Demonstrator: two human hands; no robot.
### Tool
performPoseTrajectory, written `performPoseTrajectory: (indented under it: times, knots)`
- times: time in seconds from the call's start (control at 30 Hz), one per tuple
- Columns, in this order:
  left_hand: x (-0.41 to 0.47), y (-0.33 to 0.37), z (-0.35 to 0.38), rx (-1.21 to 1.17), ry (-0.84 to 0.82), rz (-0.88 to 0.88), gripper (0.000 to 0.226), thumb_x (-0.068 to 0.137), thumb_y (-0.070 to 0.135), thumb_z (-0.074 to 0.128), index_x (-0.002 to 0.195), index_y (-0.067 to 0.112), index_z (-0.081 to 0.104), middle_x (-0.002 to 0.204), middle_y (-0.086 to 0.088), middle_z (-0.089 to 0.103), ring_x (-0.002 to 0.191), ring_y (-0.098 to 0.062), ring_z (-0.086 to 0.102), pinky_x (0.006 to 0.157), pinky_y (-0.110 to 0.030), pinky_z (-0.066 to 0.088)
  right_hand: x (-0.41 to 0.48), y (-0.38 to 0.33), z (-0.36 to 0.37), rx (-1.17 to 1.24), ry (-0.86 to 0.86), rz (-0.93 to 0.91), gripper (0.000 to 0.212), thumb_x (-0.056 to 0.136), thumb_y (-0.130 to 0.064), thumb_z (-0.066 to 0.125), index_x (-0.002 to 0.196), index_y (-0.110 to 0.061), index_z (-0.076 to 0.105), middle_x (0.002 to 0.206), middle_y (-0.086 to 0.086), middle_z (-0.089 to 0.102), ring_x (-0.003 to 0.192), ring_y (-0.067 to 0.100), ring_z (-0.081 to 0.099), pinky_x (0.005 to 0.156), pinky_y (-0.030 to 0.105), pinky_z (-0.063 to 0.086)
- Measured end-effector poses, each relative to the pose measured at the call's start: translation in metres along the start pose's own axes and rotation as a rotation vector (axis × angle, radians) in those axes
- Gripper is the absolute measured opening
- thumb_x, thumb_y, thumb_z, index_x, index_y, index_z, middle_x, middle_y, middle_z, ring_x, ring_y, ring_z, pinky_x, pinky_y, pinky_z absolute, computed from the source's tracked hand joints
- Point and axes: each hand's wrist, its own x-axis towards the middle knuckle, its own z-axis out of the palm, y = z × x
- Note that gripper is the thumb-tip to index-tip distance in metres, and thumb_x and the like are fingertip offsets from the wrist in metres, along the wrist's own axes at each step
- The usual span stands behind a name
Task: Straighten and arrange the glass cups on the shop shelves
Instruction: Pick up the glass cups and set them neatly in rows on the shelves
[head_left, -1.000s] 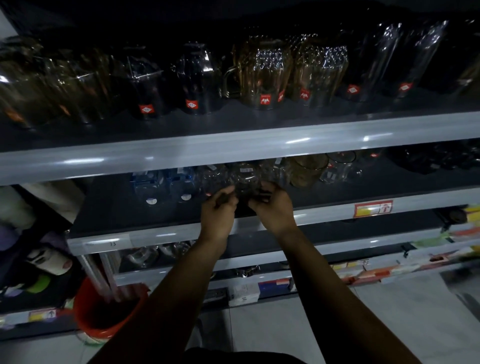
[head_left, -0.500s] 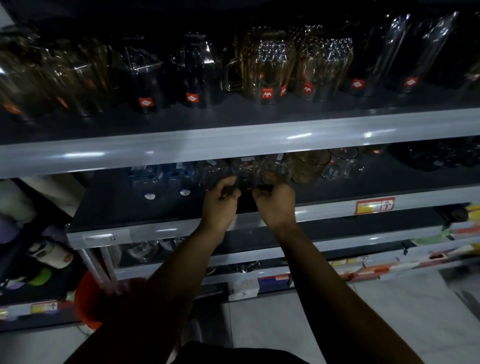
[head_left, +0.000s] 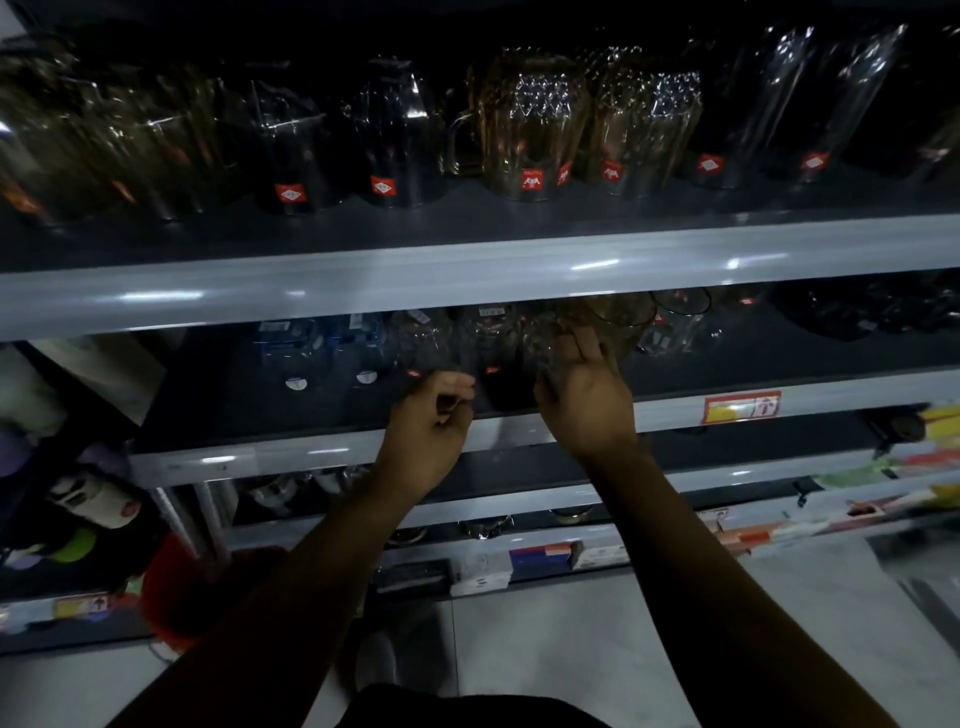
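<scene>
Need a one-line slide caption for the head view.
Left hand and right hand reach among glass cups on the dim middle shelf; amber mugs stand above.

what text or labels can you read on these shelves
No text is legible.
Red stickers on the top-shelf glassware: white marks, too blurred.
Red and yellow tag on the middle shelf edge: blurred.
White round stickers on the blue cups: too small.
</scene>
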Motion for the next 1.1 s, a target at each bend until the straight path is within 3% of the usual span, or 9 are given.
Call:
performPoseTrajectory:
  times: [0.13,0.23,0.37,0.43,0.53,0.67,0.87,0.97,1.1]
  knots:
    - [-0.002,0.004,0.004,0.003,-0.009,0.000,0.024,0.095,0.000,0.061,0.114,0.013,0.067,0.110,0.000,0.070,0.099,-0.012,0.066,0.090,-0.018,0.051,-0.013,0.007,0.004,0.071,0.114,0.025,0.046,0.086,-0.022,0.073,0.127,-0.009,0.056,0.138,0.019,0.042,0.118,0.039,0.053,0.081,0.049,0.059]
    - [0.001,0.009,0.006,0.073,-0.039,-0.004,0.033,0.095,0.005,0.061,0.127,0.015,0.063,0.118,-0.002,0.065,0.104,-0.011,0.062,0.091,-0.012,0.049,-0.016,0.008,0.006,0.082,0.124,0.025,0.047,0.090,-0.022,0.069,0.133,-0.008,0.053,0.141,0.018,0.039,0.121,0.037,0.052,0.083,0.045,0.059]
    - [0.017,0.013,0.009,0.264,-0.056,0.138,0.049,0.092,0.008,0.064,0.140,0.013,0.054,0.150,-0.005,0.039,0.127,-0.017,0.052,0.114,-0.031,0.043,-0.006,0.003,0.008,0.081,0.102,0.043,0.046,0.092,-0.017,0.066,0.135,-0.008,0.050,0.142,0.020,0.036,0.121,0.038,0.053,0.087,0.045,0.059]
    - [0.025,0.016,0.009,0.384,-0.089,0.181,0.058,0.093,0.013,0.064,0.148,0.013,0.046,0.163,-0.001,0.021,0.136,-0.010,0.040,0.118,-0.021,0.025,0.000,0.000,0.009,0.087,0.090,0.064,0.047,0.091,-0.013,0.064,0.135,-0.006,0.049,0.140,0.021,0.035,0.115,0.042,0.055,0.087,0.048,0.058]
    - [0.036,0.018,0.009,0.451,-0.142,0.205,0.068,0.094,0.015,0.062,0.156,0.017,0.034,0.169,0.002,0.008,0.144,-0.015,0.034,0.116,-0.023,0.026,0.007,-0.007,0.012,0.081,0.072,0.108,0.061,0.090,-0.009,0.065,0.146,-0.007,0.041,0.143,0.023,0.032,0.115,0.045,0.056,0.094,0.046,0.056]
    - [0.043,0.020,0.011,0.465,-0.180,0.203,0.073,0.093,0.015,0.062,0.158,0.020,0.029,0.169,0.005,0.010,0.150,-0.026,0.027,0.120,-0.041,0.033,0.014,-0.014,0.014,0.114,0.040,0.156,0.079,0.091,-0.019,0.071,0.157,-0.012,0.028,0.146,0.026,0.027,0.117,0.047,0.054,0.098,0.045,0.054]
    - [0.043,0.018,0.010,0.438,-0.191,0.201,0.076,0.094,0.014,0.063,0.159,0.024,0.025,0.169,0.005,0.007,0.151,-0.022,0.020,0.118,-0.030,0.019,0.014,-0.014,0.018,0.156,0.014,0.183,0.093,0.086,-0.018,0.077,0.159,-0.012,0.020,0.144,0.025,0.027,0.115,0.048,0.054,0.093,0.049,0.056]
    - [0.045,0.019,0.010,0.429,-0.183,0.214,0.070,0.094,0.016,0.063,0.157,0.021,0.032,0.168,0.003,0.010,0.146,-0.011,0.025,0.117,-0.025,0.018,0.007,-0.008,0.015,0.215,0.058,0.168,0.085,0.086,-0.025,0.077,0.155,-0.009,0.029,0.145,0.022,0.031,0.108,0.044,0.060,0.083,0.047,0.060]
    - [0.049,0.023,0.009,0.463,-0.144,0.368,0.053,0.091,0.018,0.063,0.143,0.015,0.052,0.160,0.001,0.028,0.136,-0.024,0.047,0.113,-0.040,0.043,0.006,0.012,0.000,0.053,0.203,0.178,0.053,0.087,-0.022,0.074,0.133,-0.008,0.053,0.152,0.015,0.035,0.099,0.038,0.067,0.073,0.042,0.061]
